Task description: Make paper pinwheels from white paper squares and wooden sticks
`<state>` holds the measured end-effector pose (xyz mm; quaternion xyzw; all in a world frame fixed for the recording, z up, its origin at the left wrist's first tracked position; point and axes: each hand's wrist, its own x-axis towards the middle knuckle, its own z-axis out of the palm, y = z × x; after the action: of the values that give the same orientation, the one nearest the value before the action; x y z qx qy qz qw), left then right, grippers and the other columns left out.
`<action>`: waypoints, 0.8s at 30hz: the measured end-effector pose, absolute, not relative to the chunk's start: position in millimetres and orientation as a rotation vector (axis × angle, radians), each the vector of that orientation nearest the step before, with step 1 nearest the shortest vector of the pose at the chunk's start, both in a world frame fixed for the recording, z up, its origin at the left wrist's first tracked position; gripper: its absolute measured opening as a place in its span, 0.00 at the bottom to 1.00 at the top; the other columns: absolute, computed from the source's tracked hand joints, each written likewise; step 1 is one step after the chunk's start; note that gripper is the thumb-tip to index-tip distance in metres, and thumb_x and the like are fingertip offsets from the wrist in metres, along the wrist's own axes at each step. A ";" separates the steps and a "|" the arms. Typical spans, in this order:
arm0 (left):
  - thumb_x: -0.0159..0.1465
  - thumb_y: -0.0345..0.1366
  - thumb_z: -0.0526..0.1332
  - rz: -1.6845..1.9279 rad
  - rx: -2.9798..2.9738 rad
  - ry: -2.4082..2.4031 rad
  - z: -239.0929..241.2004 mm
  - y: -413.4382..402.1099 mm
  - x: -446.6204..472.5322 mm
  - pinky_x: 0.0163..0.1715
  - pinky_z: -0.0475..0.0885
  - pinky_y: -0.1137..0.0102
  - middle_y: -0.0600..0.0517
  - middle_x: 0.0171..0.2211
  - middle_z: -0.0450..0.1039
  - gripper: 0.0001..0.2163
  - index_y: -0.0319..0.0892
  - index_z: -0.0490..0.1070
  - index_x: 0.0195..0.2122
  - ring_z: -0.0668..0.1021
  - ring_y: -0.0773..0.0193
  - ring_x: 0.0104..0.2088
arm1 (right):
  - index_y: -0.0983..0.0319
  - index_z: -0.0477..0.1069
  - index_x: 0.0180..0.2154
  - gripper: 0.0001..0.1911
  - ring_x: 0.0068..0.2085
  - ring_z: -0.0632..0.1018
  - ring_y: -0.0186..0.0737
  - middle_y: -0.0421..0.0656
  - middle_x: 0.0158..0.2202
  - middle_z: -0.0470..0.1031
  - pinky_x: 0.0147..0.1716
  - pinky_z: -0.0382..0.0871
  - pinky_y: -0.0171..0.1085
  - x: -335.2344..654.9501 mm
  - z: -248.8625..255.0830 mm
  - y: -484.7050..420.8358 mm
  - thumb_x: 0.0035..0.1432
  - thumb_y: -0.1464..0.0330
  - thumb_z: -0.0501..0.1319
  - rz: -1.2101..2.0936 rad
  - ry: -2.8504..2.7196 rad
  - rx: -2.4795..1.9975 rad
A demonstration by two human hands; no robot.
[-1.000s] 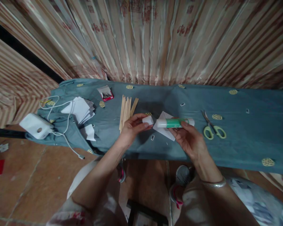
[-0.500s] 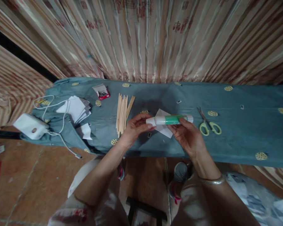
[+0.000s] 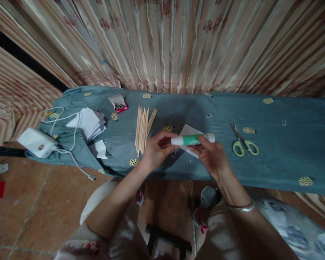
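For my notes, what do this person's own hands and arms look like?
The left hand and right hand are ungloved. A shiny, silver-coloured metal bangle circles the right wrist. A pale fabric sleeve with a reddish print reaches near the left elbow; no right sleeve can be made out.

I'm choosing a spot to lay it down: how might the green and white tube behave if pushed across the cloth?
The tube would probably roll, since its body looks round. It seems stiff, running straight from the left hand to the right hand. The cloth, creased at its left end, might stop it there.
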<state>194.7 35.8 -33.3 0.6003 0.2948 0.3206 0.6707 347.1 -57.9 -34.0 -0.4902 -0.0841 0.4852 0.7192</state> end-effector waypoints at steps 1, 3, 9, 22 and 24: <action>0.51 0.35 0.71 0.733 1.382 0.666 -33.4 34.5 194.3 0.44 0.75 0.66 0.50 0.38 0.77 0.13 0.40 0.75 0.37 0.79 0.62 0.39 | 0.61 0.74 0.27 0.15 0.29 0.82 0.37 0.39 0.27 0.81 0.34 0.81 0.35 345.1 -35.7 -56.8 0.39 0.62 0.75 1.090 -0.169 -1.090; 0.53 0.34 0.70 0.750 1.450 0.666 -34.3 33.1 192.9 0.45 0.75 0.65 0.49 0.39 0.77 0.12 0.40 0.75 0.38 0.79 0.63 0.39 | 0.61 0.74 0.28 0.16 0.29 0.82 0.38 0.40 0.27 0.81 0.33 0.81 0.36 342.1 -39.3 -54.9 0.40 0.61 0.75 1.113 -0.146 -1.108; 0.55 0.33 0.68 0.807 1.643 0.671 -38.8 37.2 185.5 0.44 0.75 0.66 0.47 0.42 0.76 0.11 0.40 0.75 0.40 0.79 0.62 0.41 | 0.61 0.74 0.29 0.15 0.27 0.82 0.37 0.41 0.27 0.81 0.30 0.79 0.32 335.9 -42.8 -51.3 0.43 0.61 0.74 1.130 -0.114 -1.120; 0.49 0.40 0.71 1.042 1.381 1.005 -39.7 81.9 145.8 0.33 0.72 0.70 0.52 0.32 0.77 0.17 0.39 0.77 0.38 0.77 0.66 0.29 | 0.60 0.75 0.39 0.25 0.33 0.83 0.40 0.45 0.35 0.82 0.32 0.77 0.36 328.8 -39.6 -60.1 0.44 0.51 0.70 1.160 -0.418 -1.314; 0.48 0.41 0.71 1.138 1.373 1.095 -43.5 101.1 125.6 0.35 0.72 0.69 0.53 0.31 0.76 0.18 0.39 0.75 0.38 0.76 0.66 0.29 | 0.60 0.75 0.39 0.25 0.33 0.82 0.40 0.45 0.35 0.82 0.32 0.76 0.37 335.7 -41.1 -66.1 0.45 0.51 0.70 1.091 -0.470 -1.376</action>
<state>125.6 101.1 -43.5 0.5679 0.4528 0.4708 0.5007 335.7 -66.1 -41.1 -0.5970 -0.2041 0.4734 0.6147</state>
